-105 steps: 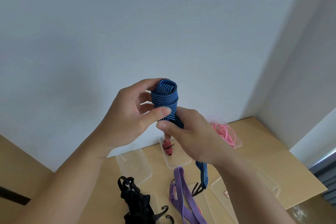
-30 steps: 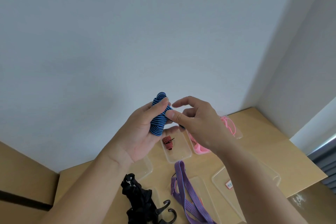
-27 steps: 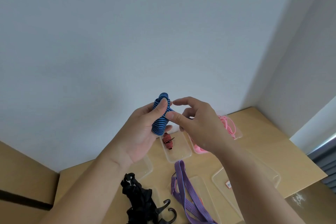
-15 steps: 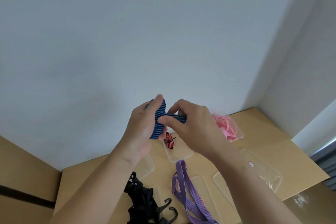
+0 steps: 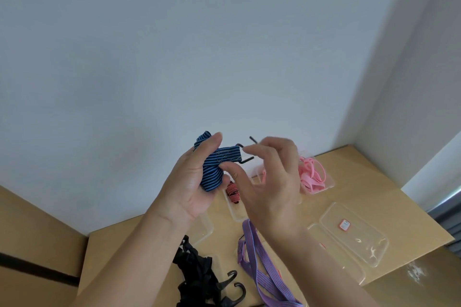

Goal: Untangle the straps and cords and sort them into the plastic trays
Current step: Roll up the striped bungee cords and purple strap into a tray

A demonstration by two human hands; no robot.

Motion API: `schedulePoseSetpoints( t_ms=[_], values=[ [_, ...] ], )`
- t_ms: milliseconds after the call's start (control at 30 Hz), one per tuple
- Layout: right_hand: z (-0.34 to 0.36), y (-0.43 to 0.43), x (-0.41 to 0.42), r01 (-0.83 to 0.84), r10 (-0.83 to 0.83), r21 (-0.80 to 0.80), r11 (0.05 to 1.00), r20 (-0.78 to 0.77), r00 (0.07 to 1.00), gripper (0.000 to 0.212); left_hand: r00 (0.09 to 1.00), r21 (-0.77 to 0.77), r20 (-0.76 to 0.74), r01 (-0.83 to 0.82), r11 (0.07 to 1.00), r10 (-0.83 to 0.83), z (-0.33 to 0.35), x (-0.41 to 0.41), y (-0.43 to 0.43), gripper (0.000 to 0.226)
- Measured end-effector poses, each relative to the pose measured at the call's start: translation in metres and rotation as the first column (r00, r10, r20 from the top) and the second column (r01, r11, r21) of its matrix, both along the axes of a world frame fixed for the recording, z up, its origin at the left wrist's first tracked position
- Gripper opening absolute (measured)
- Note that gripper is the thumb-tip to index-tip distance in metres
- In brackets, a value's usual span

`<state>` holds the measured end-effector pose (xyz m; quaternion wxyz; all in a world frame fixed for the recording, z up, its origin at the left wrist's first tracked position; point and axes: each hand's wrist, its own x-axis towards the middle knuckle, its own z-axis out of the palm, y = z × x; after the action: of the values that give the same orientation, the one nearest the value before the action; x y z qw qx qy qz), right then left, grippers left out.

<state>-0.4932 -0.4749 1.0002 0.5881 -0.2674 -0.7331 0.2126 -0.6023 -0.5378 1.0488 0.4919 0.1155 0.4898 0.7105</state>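
My left hand (image 5: 189, 189) is held up over the table, closed around a rolled blue-and-black striped strap (image 5: 212, 172). The strap's free end sticks out to the right with a black wire hook (image 5: 247, 159) on it. My right hand (image 5: 272, 182) pinches that end loosely between thumb and forefinger, the other fingers spread. Below lie a purple strap (image 5: 259, 264) and a bunched black strap (image 5: 197, 271) with black hooks. A small red striped strap (image 5: 233, 192) sits in a clear tray, and pink cords (image 5: 311, 174) fill another.
Two clear trays (image 5: 354, 239) holding no straps overlap at the right of the wooden table (image 5: 369, 182). Another clear tray (image 5: 205, 229) shows under my left wrist. A white wall stands close behind, and the table ends at the right edge.
The hanging tail of the blue strap has been wound onto the roll in my left hand. My right hand now holds only the short hooked end, fingers looser than half a second ago.
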Motion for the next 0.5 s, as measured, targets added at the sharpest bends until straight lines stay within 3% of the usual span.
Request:
schedulePoseSetpoints(
  t_ms=[67, 133, 167, 233, 500],
  values=[
    [-0.001, -0.012, 0.0, -0.066, 0.041, -0.302, 0.951, -0.087, 0.995, 0.031, 0.999, 0.07, -0.024, -0.028, 0.997, 0.029, -0.001, 0.002, 0.001, 0.027],
    [0.003, -0.016, -0.003, -0.322, 0.245, -0.678, 0.661, -0.21, 0.946, 0.041, 0.994, 0.116, -0.083, -0.058, 0.992, 0.068, -0.002, 0.002, 0.001, 0.027],
    [0.002, -0.015, -0.003, -0.386, 0.306, -0.758, 0.527, -0.254, 0.917, 0.045, 0.989, 0.132, -0.114, -0.075, 0.988, 0.091, -0.003, 0.002, 0.001, 0.025],
    [0.005, -0.016, -0.004, -0.48, 0.358, -0.778, 0.404, -0.349, 0.866, 0.047, 0.977, 0.15, -0.169, -0.106, 0.983, 0.131, -0.006, 0.001, 0.002, 0.023],
    [0.023, -0.017, -0.007, -0.689, 0.273, -0.707, 0.161, -0.639, 0.72, 0.026, 0.914, 0.23, -0.332, -0.163, 0.96, 0.234, -0.012, 0.001, -0.002, 0.017]
  ],
)
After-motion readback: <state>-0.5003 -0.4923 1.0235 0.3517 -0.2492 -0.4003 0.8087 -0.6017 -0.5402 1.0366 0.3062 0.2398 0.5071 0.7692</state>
